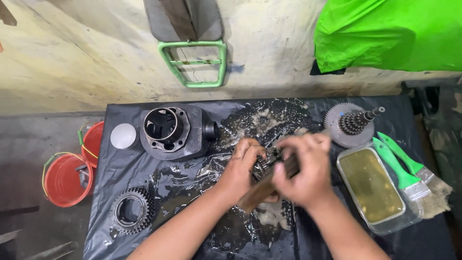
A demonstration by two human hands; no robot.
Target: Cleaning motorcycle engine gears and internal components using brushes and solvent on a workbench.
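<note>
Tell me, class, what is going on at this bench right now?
A person is scrubbing a small toothed metal part over a wet black sheet. The left hand holds the part; the right hand works a brush against it. A dark engine cylinder, a ring gear, a gear shaft, a tub of yellowish liquid and two green-handled brushes lie around.

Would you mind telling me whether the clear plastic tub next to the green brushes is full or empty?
Partly full. The clear tub holds murky yellowish-brown liquid that covers its bottom, and it has no lid on. How deep the liquid goes cannot be told from above.
</note>
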